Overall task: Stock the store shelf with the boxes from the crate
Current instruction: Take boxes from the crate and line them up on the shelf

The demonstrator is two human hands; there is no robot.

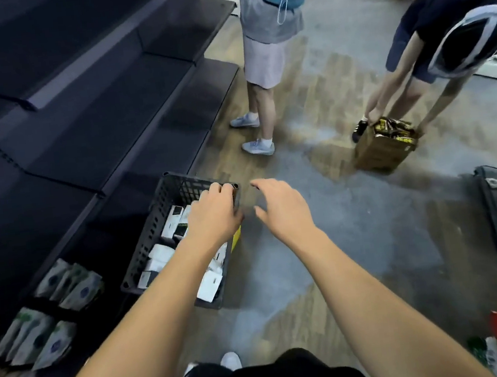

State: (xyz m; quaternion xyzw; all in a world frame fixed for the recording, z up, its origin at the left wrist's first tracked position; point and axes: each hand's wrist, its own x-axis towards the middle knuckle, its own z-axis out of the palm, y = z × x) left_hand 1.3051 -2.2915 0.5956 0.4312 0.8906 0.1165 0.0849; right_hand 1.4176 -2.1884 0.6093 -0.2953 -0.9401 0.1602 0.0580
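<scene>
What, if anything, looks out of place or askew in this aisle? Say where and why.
The white boxes in the black crate lie jumbled, tipped at different angles rather than stacked. The left hand grips the crate's rim. Nothing looks spilled or damaged.

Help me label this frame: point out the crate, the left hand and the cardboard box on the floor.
crate [150, 230]: head view, its left mesh wall.
left hand [213, 214]: head view, back of the hand.
cardboard box [382, 154]: head view, its brown side face.

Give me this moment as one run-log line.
left hand: grips rim of dark plastic lattice crate | right hand: fingers spread, holding nothing, beside crate | white rectangular boxes: in crate
</scene>
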